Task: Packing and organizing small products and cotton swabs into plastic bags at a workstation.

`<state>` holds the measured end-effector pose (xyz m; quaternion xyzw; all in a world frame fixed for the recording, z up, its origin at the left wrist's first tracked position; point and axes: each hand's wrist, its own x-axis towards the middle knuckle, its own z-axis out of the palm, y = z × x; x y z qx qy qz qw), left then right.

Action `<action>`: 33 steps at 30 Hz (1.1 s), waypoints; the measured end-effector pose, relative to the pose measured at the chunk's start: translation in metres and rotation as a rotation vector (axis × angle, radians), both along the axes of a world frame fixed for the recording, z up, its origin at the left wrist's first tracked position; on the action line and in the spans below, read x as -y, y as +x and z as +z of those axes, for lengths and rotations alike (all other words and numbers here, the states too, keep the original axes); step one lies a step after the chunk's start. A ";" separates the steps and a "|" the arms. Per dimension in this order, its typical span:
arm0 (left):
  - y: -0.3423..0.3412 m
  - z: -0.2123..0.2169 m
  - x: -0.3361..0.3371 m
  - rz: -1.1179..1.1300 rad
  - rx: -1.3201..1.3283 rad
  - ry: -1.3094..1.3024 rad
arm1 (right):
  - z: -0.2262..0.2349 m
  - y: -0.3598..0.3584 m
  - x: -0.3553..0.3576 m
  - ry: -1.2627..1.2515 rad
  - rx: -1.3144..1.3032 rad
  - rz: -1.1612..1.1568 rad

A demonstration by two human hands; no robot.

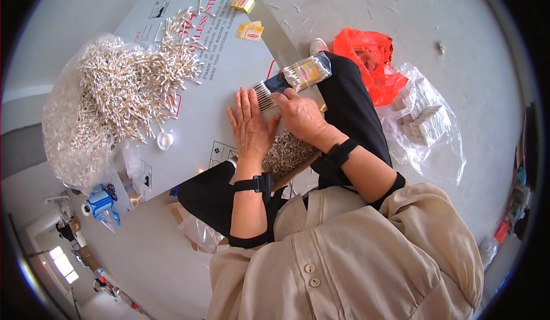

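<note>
Bright, even daylight fills the scene, soft enough that shadows stay faint: only a thin dark edge shows under the left hand (pixel 250 126) and the right hand (pixel 299 115) on the pale grey sheet-covered desk (pixel 229 73). The grey concrete floor (pixel 458 45) beyond the hands looks washed out. A small bright window (pixel 63 262), far down to the left of the hands, is blown out to white. Focus is sharp around the hands and softens outward. Fisheye distortion bends straight edges strongly, and a black rim closes the corners.

Glossy clear plastic packet (pixel 306 72) (crinkly); matt wooden-stemmed swabs (pixel 132 88).
</note>
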<state>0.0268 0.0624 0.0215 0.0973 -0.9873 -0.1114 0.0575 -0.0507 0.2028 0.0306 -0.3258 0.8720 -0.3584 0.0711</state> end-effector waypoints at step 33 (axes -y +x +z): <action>-0.003 -0.006 0.000 0.029 0.133 -0.034 | -0.005 -0.003 0.002 -0.131 0.479 -0.131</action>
